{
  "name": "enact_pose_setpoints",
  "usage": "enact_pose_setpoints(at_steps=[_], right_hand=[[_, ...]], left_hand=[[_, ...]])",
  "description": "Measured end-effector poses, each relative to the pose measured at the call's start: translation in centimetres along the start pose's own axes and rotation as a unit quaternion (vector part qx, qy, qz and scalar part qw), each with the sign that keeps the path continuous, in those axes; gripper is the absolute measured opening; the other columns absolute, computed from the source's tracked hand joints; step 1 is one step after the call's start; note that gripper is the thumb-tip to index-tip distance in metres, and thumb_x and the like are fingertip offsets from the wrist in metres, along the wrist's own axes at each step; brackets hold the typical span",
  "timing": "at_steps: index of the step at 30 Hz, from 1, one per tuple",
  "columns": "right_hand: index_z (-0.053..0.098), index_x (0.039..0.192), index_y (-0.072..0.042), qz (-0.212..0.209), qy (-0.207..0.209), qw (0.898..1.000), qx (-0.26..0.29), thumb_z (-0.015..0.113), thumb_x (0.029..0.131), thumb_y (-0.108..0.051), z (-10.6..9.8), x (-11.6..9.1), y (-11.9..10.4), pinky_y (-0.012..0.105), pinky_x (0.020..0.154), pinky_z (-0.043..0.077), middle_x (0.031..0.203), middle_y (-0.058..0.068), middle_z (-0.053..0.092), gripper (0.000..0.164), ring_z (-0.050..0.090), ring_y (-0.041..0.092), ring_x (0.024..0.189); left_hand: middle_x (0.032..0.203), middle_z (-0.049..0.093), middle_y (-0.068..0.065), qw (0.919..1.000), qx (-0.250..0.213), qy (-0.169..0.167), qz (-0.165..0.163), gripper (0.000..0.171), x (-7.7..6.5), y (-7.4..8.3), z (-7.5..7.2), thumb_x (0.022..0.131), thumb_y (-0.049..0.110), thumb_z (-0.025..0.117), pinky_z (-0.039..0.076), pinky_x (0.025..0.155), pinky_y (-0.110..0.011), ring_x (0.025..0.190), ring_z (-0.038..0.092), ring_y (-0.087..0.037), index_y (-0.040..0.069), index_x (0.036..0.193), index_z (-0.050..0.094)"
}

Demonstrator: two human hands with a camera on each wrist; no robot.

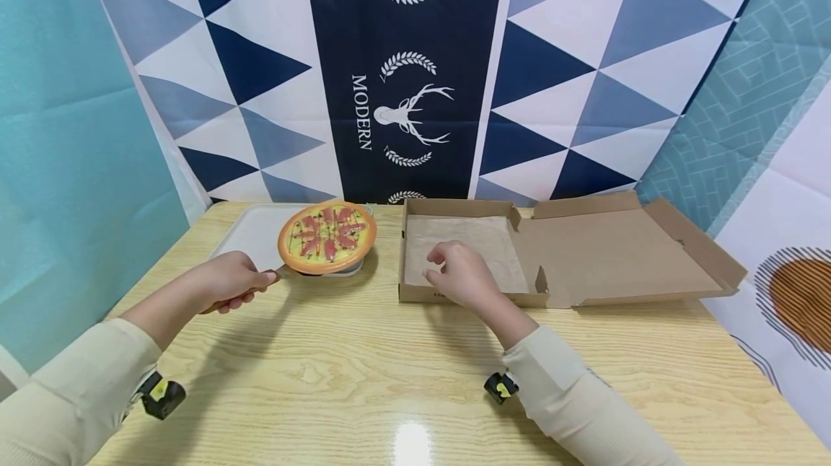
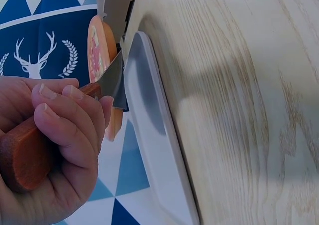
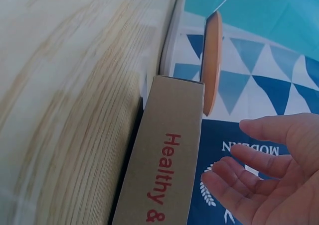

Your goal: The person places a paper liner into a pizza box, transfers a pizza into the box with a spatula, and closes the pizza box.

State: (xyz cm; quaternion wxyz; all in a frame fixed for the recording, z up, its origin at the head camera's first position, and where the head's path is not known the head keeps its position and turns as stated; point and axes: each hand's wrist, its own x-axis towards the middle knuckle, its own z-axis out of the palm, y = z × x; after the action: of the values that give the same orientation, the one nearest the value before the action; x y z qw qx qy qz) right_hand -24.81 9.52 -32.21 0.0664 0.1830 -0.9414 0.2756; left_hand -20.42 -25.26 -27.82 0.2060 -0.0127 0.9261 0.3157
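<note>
My left hand [image 1: 230, 282] grips the wooden handle [image 2: 29, 153] of a pizza spatula with a flat metal blade [image 2: 114, 83]. On that blade rests a round pizza [image 1: 327, 236] with an orange crust and red toppings, raised above the white tray [image 1: 249, 234]. The pizza hides most of the blade. Over the near part of an open cardboard pizza box [image 1: 422, 293] hovers my right hand [image 1: 461, 275], its fingers loosely bent and holding nothing. In the right wrist view the pizza's edge [image 3: 213, 60] appears beyond the box wall [image 3: 159, 150].
Brown paper [image 1: 464, 235] lines the box. Its lid [image 1: 623, 257] lies folded out to the right across the wooden table [image 1: 337, 379]. A patterned cloth [image 1: 409, 91] hangs right behind the table, with a teal curtain [image 1: 78, 127] at the left.
</note>
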Motion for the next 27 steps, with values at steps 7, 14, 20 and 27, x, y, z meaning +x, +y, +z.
enact_pose_setpoints(at_steps=[7,14,20,27], right_hand=[[0.069,0.104,0.001,-0.001,0.009,1.000,-0.010,0.071,0.087,-0.014,-0.4,-0.1,0.8,0.041,0.079,0.052,0.103,0.012,0.067,0.022,0.064,0.025,0.089],[0.069,0.104,0.001,0.002,0.017,1.000,-0.026,0.070,0.087,-0.013,-0.7,-0.2,1.5,0.042,0.079,0.051,0.103,0.014,0.067,0.022,0.064,0.026,0.088],[0.068,0.105,0.001,0.011,0.014,1.000,-0.025,0.070,0.087,-0.014,-1.0,-0.5,2.2,0.042,0.079,0.051,0.105,0.014,0.067,0.024,0.064,0.027,0.089],[0.068,0.107,0.003,0.022,0.022,0.999,-0.016,0.070,0.088,-0.014,-1.9,-0.6,3.2,0.044,0.080,0.052,0.107,0.016,0.067,0.026,0.065,0.030,0.093]], left_hand=[[0.059,0.044,0.000,1.0000,-0.006,0.001,0.004,0.035,0.0,0.3,0.0,0.103,0.028,0.051,0.035,0.047,-0.025,0.048,0.040,-0.011,0.006,0.077,0.059],[0.059,0.044,0.000,1.0000,-0.007,0.001,-0.001,0.036,-0.1,0.7,0.0,0.103,0.029,0.051,0.035,0.047,-0.024,0.047,0.040,-0.011,0.006,0.076,0.059],[0.060,0.045,0.000,1.0000,-0.004,-0.004,0.001,0.034,-0.1,0.8,0.0,0.102,0.029,0.051,0.034,0.047,-0.024,0.048,0.040,-0.011,0.005,0.079,0.060],[0.059,0.045,0.001,1.0000,-0.001,-0.006,0.005,0.034,0.0,1.1,0.0,0.102,0.030,0.052,0.034,0.046,-0.024,0.047,0.040,-0.011,0.005,0.080,0.060]])
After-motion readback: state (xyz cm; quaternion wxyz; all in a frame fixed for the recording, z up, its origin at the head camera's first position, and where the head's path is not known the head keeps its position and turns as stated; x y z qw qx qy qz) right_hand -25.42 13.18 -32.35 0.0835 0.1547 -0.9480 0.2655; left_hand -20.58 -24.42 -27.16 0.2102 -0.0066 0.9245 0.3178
